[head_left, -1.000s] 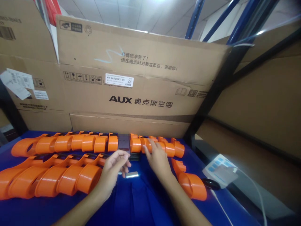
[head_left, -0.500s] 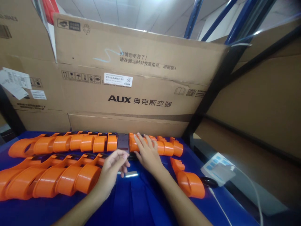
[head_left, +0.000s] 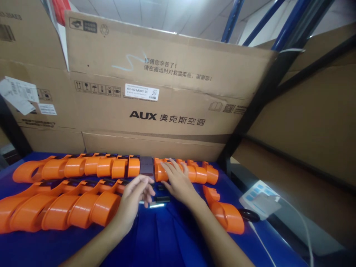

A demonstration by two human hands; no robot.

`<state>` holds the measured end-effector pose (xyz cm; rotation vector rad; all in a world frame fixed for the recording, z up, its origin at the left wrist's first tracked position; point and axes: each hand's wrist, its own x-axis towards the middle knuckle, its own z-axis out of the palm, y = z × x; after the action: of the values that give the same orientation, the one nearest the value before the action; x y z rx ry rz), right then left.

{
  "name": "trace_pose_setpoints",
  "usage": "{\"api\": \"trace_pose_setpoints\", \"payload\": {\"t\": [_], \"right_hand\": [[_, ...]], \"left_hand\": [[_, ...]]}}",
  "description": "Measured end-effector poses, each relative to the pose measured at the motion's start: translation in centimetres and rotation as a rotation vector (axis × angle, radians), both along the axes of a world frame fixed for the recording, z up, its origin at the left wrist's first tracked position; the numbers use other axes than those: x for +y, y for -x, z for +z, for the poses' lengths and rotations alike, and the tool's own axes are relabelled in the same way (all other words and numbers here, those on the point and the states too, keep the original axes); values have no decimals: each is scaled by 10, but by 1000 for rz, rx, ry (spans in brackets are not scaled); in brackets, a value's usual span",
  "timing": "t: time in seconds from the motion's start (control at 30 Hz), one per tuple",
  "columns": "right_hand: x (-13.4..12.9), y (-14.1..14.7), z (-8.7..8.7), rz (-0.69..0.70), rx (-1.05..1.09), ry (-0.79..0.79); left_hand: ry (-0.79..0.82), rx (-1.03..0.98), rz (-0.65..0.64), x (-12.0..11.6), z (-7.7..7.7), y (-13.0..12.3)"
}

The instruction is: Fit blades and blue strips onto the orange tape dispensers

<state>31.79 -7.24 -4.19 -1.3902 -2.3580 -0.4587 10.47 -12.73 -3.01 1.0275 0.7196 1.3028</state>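
My left hand point(head_left: 136, 194) is half curled in front of the dark purple-grey rectangular block point(head_left: 147, 167), its thumb and fingers closed together. I cannot make out what, if anything, is in them. Just beside and below its fingertips is a slim silver bar point(head_left: 157, 205), with a short black piece point(head_left: 162, 199) behind it. My right hand point(head_left: 179, 183) lies with stretched, slightly spread fingers over the right part of the back row of orange curved plastic pieces point(head_left: 200, 175). Its fingers hide some of these.
Orange curved pieces point(head_left: 80, 209) line the front left. A single orange piece point(head_left: 229, 218) and a black oval object point(head_left: 249, 215) lie at right, near a white-and-blue box point(head_left: 260, 200) and white cable. Cardboard point(head_left: 167, 89) stands behind the blue table surface point(head_left: 161, 241).
The view has shifted slightly. A black piece now shows behind the silver bar, below my right hand. Both hands keep nearly the same pose and place.
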Motion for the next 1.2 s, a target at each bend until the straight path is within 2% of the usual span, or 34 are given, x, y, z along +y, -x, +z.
{"api": "trace_pose_setpoints", "payload": {"t": [0.33,0.47,0.57,0.7,0.87,1.07,1.13,1.2], "right_hand": [[-1,-1,6,-21,15,-115],[-5,0,14,-27,60,-173],[-14,0,22,-10,144,-218],[-36,5,30,143,230,-252],[-55,14,28,343,234,-224],[-62,22,28,494,321,-43],[-67,24,31,534,368,48],[-71,26,35,588,452,130]], "left_hand": [[-30,14,8,1,-4,2],[-23,21,12,2,-5,2],[-19,14,71,4,-6,2],[-3,-29,165,6,-7,2],[109,-143,212,8,-8,0],[212,-338,-16,9,0,-2],[259,-346,-95,8,2,-1],[298,-325,-107,6,4,0]]}}
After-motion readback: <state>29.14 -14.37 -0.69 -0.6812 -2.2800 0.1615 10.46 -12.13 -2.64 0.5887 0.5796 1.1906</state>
